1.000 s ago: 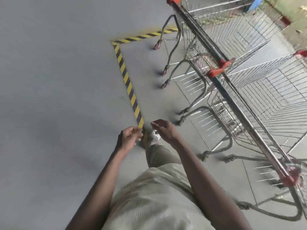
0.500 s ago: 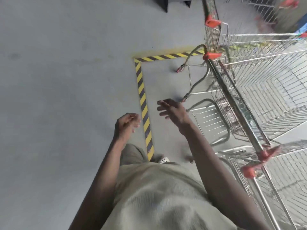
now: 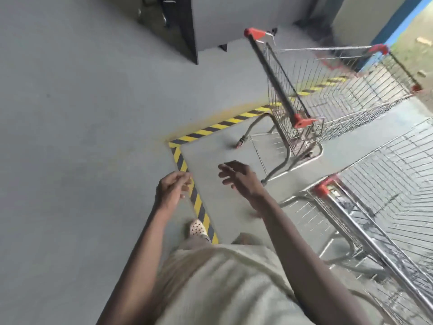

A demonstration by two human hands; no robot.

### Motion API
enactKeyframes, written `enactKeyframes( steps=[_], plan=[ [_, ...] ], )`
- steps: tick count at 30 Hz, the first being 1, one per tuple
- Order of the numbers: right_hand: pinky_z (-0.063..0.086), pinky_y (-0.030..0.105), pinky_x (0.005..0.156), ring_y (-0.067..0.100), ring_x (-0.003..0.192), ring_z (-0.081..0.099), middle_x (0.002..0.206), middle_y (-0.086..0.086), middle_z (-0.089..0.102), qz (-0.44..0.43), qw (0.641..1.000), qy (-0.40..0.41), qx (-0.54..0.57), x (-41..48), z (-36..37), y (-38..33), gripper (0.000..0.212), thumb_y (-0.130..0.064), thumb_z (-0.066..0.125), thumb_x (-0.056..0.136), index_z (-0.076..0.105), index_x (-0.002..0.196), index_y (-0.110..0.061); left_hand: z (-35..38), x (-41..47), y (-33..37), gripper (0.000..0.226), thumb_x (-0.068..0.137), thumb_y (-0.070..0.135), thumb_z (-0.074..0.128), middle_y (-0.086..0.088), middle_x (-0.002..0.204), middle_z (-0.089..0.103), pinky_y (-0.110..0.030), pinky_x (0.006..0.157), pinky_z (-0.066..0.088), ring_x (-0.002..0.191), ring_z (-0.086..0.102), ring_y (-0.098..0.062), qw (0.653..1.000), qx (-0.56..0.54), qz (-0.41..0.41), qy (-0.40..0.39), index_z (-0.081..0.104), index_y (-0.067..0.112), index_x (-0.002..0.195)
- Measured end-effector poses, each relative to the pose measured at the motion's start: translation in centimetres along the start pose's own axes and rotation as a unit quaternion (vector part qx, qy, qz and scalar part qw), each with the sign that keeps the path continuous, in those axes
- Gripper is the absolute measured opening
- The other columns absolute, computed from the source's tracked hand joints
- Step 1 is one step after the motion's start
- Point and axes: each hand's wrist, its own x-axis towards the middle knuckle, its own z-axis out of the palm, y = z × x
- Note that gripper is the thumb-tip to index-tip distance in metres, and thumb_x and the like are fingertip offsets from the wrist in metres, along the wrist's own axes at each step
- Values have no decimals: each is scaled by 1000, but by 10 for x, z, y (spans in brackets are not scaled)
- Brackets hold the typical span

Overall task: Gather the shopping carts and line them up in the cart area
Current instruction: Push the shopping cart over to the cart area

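Note:
A wire shopping cart (image 3: 339, 95) with red handle ends stands at the upper right, inside the yellow-and-black striped floor line (image 3: 210, 131). A second cart (image 3: 386, 207) sits closer at the right, its handle bar running down toward the lower right corner. My left hand (image 3: 172, 187) hangs over the striped line with fingers loosely curled, holding nothing. My right hand (image 3: 241, 178) reaches forward with fingers spread and relaxed, empty, left of the near cart's red handle end (image 3: 324, 186). Neither hand touches a cart.
A grey concrete floor (image 3: 82, 160) spreads to the left. A dark cabinet or pillar (image 3: 180, 26) stands at the top. A blue post (image 3: 396, 22) and outdoor ground lie at the top right. My light shoe (image 3: 196, 228) is beside the striped line.
The view has swung upward and right along the cart row. My right hand has opened and reached forward; my left hand stays loosely curled. The corner of the striped line now lies just ahead of my hands.

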Motion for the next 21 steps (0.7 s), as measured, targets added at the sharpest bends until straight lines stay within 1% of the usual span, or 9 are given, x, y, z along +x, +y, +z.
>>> enactKeyframes(
  steps=[4, 7, 9, 11, 13, 15, 17, 19, 21],
  plan=[
    [58, 33, 81, 14, 86, 72, 95, -5, 78, -25, 996, 81, -1, 45, -10, -32, 20, -40, 63, 101, 72, 106, -24, 11, 91, 72, 16, 98, 24, 64, -8, 89, 74, -19, 53, 46, 69, 65, -14, 992, 85, 37, -83, 70, 9, 100],
    [57, 36, 87, 11, 91, 69, 101, -6, 77, -22, 987, 159, -4, 83, -30, -50, 28, -45, 63, 98, 73, 110, -22, 40, 142, 106, 11, 98, 21, 65, -7, 86, 73, -23, 55, 42, 64, 63, -9, 983, 102, 46, -148, 69, 11, 99],
    [56, 35, 88, 10, 93, 69, 104, -7, 77, -29, 975, 221, -15, 112, -47, -67, 28, -44, 64, 98, 74, 111, -20, 64, 172, 125, 24, 92, 31, 70, -7, 89, 75, -23, 54, 41, 63, 64, -7, 973, 113, 44, -195, 69, 10, 104],
    [57, 36, 89, 7, 96, 71, 104, -8, 77, -54, 956, 287, -27, 141, -66, -86, 23, -39, 64, 99, 75, 109, -22, 88, 200, 143, 32, 81, 41, 68, -1, 85, 75, -21, 52, 41, 61, 63, -5, 963, 125, 52, -235, 68, 16, 100],
    [56, 35, 88, 9, 98, 70, 106, -6, 77, -83, 927, 365, -33, 165, -83, -104, 19, -33, 64, 100, 75, 109, -20, 110, 224, 157, 23, 79, 40, 66, 4, 80, 73, -19, 51, 42, 61, 63, -4, 951, 140, 62, -268, 67, 21, 91],
    [53, 36, 87, 15, 101, 66, 106, -2, 73, -97, 892, 437, -53, 189, -101, -116, 17, -29, 64, 100, 75, 109, -19, 127, 247, 171, 12, 85, 33, 71, 2, 81, 72, -17, 53, 44, 61, 62, -5, 933, 169, 67, -312, 66, 22, 86],
    [45, 37, 90, 21, 107, 55, 107, -1, 62, -71, 868, 483, -95, 214, -113, -117, 18, -30, 62, 100, 72, 112, -21, 136, 269, 185, 9, 86, 30, 74, -2, 85, 73, -20, 58, 45, 63, 62, -7, 910, 210, 70, -350, 67, 23, 86],
    [38, 37, 92, 23, 110, 47, 113, 3, 59, -18, 851, 501, -159, 240, -124, -113, 25, -35, 59, 101, 68, 119, -21, 142, 294, 203, 22, 74, 42, 71, -4, 89, 76, -25, 63, 46, 68, 65, -10, 896, 242, 83, -362, 70, 26, 88],
    [33, 38, 94, 24, 107, 45, 115, 5, 59, 55, 824, 515, -230, 259, -125, -107, 33, -45, 52, 101, 63, 122, -23, 152, 318, 225, 29, 70, 46, 68, -4, 90, 77, -27, 65, 46, 75, 67, -13, 889, 260, 97, -365, 71, 26, 90]
  ],
)
